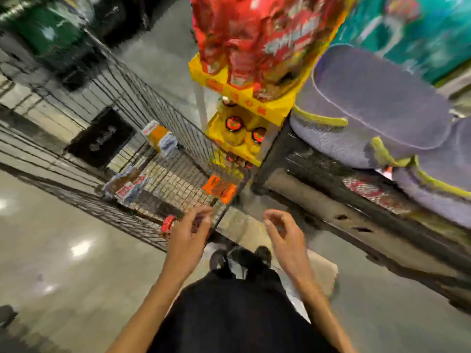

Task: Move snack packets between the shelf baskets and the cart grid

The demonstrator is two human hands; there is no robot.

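The view is blurred by motion. A wire cart grid (175,179) stands ahead on the left, with snack packets on it: an orange one (219,188), a blue and red one (127,187), an orange and blue one (159,136) and a small red one (168,222). My left hand (190,233) is at the grid's near corner, right beside the red packet, with its fingers curled; blur hides whether it pinches anything. My right hand (283,233) hovers to the right over the floor with loosely curled fingers and holds nothing. Purple-grey shelf baskets (369,98) with yellow-green trim sit at the right.
A dark shelf (331,200) carries the baskets, with a second basket (446,174) nearer me. A yellow display stand (242,98) with red packs and jars rises between cart and shelf. Teal packs (407,26) fill the top right. Glossy floor lies at the left.
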